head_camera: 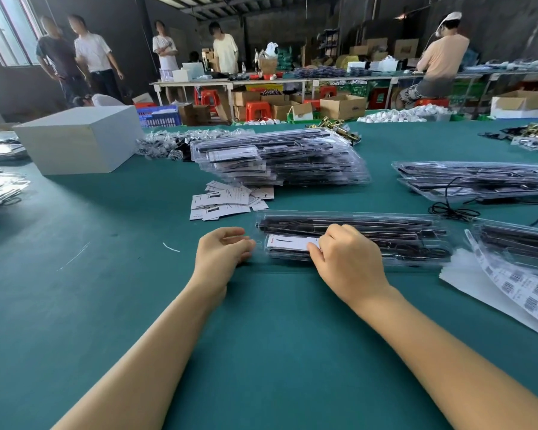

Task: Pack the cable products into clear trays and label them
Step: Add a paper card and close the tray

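Counter (106,274): green, finished tray stack (280,159) toward the far edge, loose cards (224,200) just in front of it. Barcode sheet (516,287) at the right edge. Working tray (354,237) lies mid-counter, cable already inside. Right hand (345,259) pinches the card (289,243) at the tray's left end, apparently seating it. Left hand (224,249) relaxed, holding nothing, fingertips just beside the tray end. Step looks like card insert. Next likely: close the tray, then peel and stick a barcode.

Clear tray (385,240) — black cable product, white card (289,242) inside.
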The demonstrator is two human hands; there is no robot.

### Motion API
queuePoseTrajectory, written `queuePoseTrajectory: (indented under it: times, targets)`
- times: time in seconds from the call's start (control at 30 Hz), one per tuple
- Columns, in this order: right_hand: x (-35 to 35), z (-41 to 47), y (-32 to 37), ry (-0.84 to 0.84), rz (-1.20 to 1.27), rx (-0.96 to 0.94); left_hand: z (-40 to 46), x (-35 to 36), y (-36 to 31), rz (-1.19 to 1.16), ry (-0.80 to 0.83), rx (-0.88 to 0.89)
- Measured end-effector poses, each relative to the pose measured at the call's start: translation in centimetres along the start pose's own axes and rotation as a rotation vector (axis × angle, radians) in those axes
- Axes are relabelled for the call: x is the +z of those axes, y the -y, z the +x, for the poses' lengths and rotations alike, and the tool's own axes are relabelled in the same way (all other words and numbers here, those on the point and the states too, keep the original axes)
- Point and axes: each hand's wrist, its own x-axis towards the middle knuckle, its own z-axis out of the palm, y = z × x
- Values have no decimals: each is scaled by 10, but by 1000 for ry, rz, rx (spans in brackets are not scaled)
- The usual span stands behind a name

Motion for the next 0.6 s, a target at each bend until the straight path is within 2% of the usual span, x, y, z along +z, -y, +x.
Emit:
queuePoseTrajectory:
  times: [0.1, 0.33, 0.47, 0.6]
  targets:
    - [2, -6, 4, -41, 46, 141, -2, 0, -9, -190, 40, -135]
    - [0, -20, 5, -125, 100, 224, -6, 0, -22, -144, 153, -252]
    - [1, -20, 1, -92, 159, 237, -13, 5, -16, 72, 206, -182]
    - [2, -19, -4, -51, 294, 245, -14, 7, -13, 145, 191, -72]
